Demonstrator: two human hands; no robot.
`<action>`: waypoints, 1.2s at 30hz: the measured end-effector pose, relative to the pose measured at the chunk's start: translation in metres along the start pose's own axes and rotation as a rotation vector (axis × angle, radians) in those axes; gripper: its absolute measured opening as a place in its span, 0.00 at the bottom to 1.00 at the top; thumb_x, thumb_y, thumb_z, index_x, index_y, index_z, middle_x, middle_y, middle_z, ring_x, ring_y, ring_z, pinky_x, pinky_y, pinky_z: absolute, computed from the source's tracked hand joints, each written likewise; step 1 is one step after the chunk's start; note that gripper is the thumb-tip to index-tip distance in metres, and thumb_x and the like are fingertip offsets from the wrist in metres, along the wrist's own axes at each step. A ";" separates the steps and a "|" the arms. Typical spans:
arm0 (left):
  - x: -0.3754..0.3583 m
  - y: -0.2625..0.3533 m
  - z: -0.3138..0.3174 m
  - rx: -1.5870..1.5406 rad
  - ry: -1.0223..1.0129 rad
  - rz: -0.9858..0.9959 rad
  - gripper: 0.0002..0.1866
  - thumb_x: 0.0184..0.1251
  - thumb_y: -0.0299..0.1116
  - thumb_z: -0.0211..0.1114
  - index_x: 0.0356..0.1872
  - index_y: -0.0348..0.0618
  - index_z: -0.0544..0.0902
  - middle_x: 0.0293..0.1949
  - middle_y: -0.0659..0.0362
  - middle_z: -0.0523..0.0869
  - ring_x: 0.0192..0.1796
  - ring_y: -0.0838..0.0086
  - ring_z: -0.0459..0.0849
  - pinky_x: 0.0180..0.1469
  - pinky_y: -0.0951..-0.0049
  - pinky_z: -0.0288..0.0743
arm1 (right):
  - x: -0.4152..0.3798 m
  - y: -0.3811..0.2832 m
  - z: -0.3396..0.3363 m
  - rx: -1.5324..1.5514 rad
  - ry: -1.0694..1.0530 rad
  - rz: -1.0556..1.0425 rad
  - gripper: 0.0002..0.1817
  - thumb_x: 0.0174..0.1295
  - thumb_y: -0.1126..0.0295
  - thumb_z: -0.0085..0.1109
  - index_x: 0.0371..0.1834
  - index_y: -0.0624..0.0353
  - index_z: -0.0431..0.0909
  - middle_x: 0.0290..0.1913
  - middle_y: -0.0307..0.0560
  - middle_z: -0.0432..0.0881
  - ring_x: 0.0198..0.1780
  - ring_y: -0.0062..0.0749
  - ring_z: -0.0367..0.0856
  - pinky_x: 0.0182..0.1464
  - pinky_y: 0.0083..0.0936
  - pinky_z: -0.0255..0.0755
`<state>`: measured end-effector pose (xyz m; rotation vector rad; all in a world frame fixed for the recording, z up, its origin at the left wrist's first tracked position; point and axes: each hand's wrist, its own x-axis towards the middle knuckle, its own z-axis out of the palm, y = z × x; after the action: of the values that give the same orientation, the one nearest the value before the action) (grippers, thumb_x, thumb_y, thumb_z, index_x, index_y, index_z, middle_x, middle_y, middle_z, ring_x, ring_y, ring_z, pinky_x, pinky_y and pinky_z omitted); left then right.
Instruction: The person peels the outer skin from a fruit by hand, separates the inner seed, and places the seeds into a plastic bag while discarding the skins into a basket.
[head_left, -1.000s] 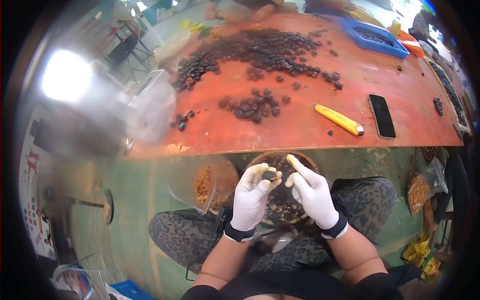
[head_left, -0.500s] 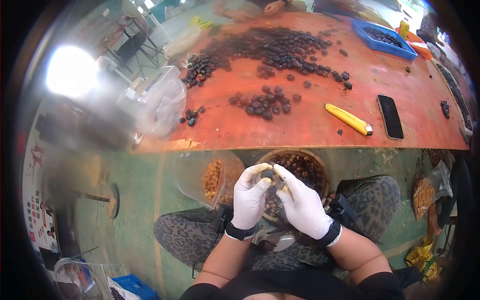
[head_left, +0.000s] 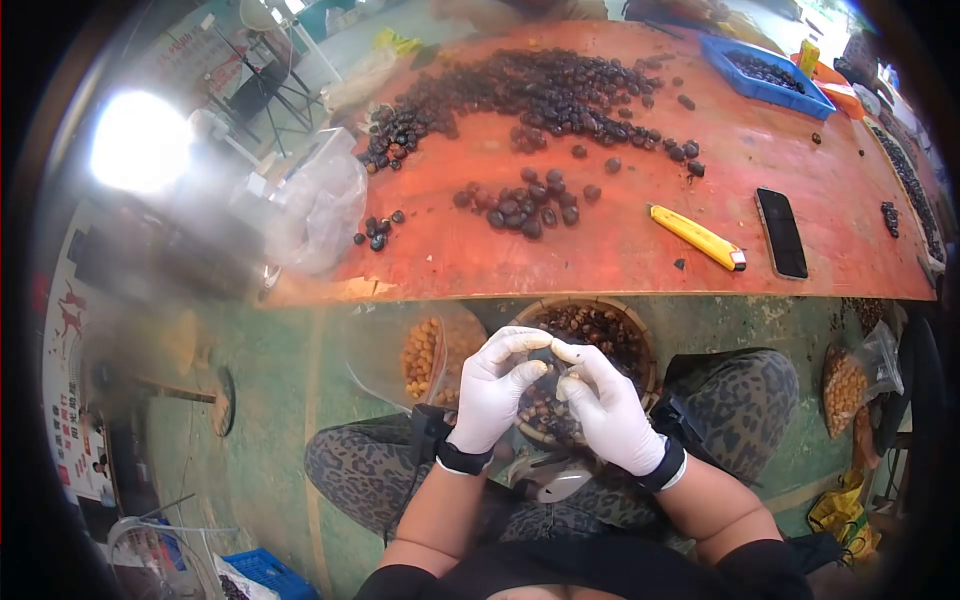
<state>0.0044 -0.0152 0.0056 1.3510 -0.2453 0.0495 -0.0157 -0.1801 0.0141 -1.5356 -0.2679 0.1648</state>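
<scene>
Both my hands wear white gloves with yellowish stained fingertips and meet over a round wicker basket (head_left: pixel 648 335) of brown shells or peelings. Between the fingertips is a small dark round fruit or nut (head_left: pixel 543 356), partly covered by the fingers. My left hand (head_left: pixel 492 390) pinches it from the left, thumb and forefinger curled around it. From the other side, my right hand (head_left: pixel 615 405) is closed, its forefinger and thumb tips at the fruit's edge. Left of the basket, a clear plastic bag (head_left: pixel 375 360) contains yellow-orange round pieces (head_left: pixel 422 352).
On the red table (head_left: pixel 400 270) lie a big heap of dark fruits (head_left: pixel 560 90), a smaller cluster (head_left: pixel 520 205), a yellow utility knife (head_left: pixel 697 238) and a phone (head_left: pixel 781 233). A blue tray (head_left: pixel 815 105) sits at the back right. Another bag of yellow-orange pieces (head_left: pixel 845 390) is at the right.
My hands have shifted slightly left and down, and the fingers now cover more of the dark fruit. The forefingertips have come closer together above it.
</scene>
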 end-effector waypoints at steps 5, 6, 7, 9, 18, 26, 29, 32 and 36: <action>-0.002 -0.003 -0.004 -0.204 -0.138 -0.151 0.17 0.64 0.33 0.67 0.48 0.31 0.80 0.47 0.56 0.79 0.45 0.71 0.81 0.48 0.72 0.75 | 0.016 -0.004 -0.019 0.502 0.118 0.334 0.17 0.70 0.73 0.45 0.61 0.56 0.68 0.29 0.33 0.73 0.23 0.10 0.63 0.24 0.09 0.60; -0.004 -0.004 -0.003 -0.283 -0.166 -0.172 0.17 0.65 0.34 0.67 0.48 0.31 0.80 0.47 0.56 0.79 0.45 0.71 0.81 0.47 0.72 0.75 | 0.018 -0.003 -0.029 0.543 0.164 0.387 0.16 0.71 0.72 0.44 0.61 0.57 0.68 0.29 0.33 0.73 0.22 0.10 0.63 0.22 0.10 0.59; -0.006 -0.005 -0.001 -0.329 -0.129 -0.202 0.20 0.65 0.34 0.66 0.53 0.31 0.78 0.50 0.56 0.78 0.45 0.71 0.81 0.49 0.73 0.75 | 0.017 -0.003 -0.032 0.496 0.085 0.379 0.16 0.71 0.70 0.44 0.61 0.57 0.69 0.28 0.33 0.73 0.22 0.09 0.64 0.20 0.09 0.58; -0.007 -0.008 0.001 -0.351 -0.037 -0.244 0.22 0.65 0.32 0.66 0.57 0.32 0.76 0.51 0.56 0.78 0.46 0.72 0.80 0.50 0.73 0.74 | 0.009 0.005 -0.024 0.330 0.029 0.338 0.18 0.70 0.71 0.46 0.62 0.60 0.70 0.31 0.38 0.77 0.26 0.15 0.71 0.27 0.14 0.66; -0.008 -0.024 0.002 -0.369 0.030 -0.191 0.23 0.62 0.27 0.68 0.57 0.38 0.74 0.48 0.57 0.82 0.48 0.72 0.81 0.51 0.72 0.75 | 0.001 -0.016 -0.015 -0.504 -0.022 -0.133 0.29 0.61 0.76 0.57 0.67 0.52 0.65 0.50 0.55 0.81 0.47 0.50 0.82 0.46 0.36 0.78; -0.008 -0.015 0.004 -0.376 0.064 -0.236 0.19 0.60 0.24 0.70 0.53 0.36 0.78 0.46 0.60 0.83 0.45 0.78 0.81 0.50 0.78 0.76 | 0.002 -0.014 -0.014 -0.577 -0.070 -0.161 0.30 0.61 0.74 0.56 0.69 0.46 0.64 0.46 0.50 0.81 0.43 0.47 0.83 0.40 0.36 0.79; -0.008 -0.013 0.003 -0.323 0.075 -0.246 0.19 0.60 0.24 0.70 0.53 0.37 0.78 0.45 0.60 0.84 0.43 0.80 0.81 0.46 0.80 0.76 | 0.002 -0.013 -0.013 -0.553 -0.062 -0.138 0.28 0.63 0.74 0.54 0.68 0.48 0.66 0.46 0.52 0.81 0.44 0.49 0.82 0.42 0.36 0.79; -0.013 -0.011 0.002 -0.090 -0.006 -0.327 0.19 0.60 0.24 0.69 0.53 0.38 0.79 0.43 0.62 0.84 0.40 0.83 0.81 0.40 0.84 0.75 | 0.007 -0.002 -0.013 -0.452 0.105 -0.203 0.25 0.64 0.75 0.53 0.66 0.51 0.68 0.46 0.55 0.81 0.45 0.50 0.82 0.44 0.35 0.78; -0.016 -0.011 0.006 -0.206 0.064 -0.371 0.19 0.60 0.24 0.69 0.52 0.34 0.78 0.44 0.57 0.84 0.43 0.75 0.83 0.50 0.78 0.75 | 0.007 -0.009 -0.024 -0.425 0.050 -0.174 0.25 0.62 0.76 0.55 0.64 0.52 0.70 0.45 0.55 0.81 0.44 0.49 0.83 0.46 0.34 0.78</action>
<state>-0.0099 -0.0214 -0.0074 1.1689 0.0564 -0.2377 -0.0026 -0.2012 0.0234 -1.9237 -0.4138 -0.0746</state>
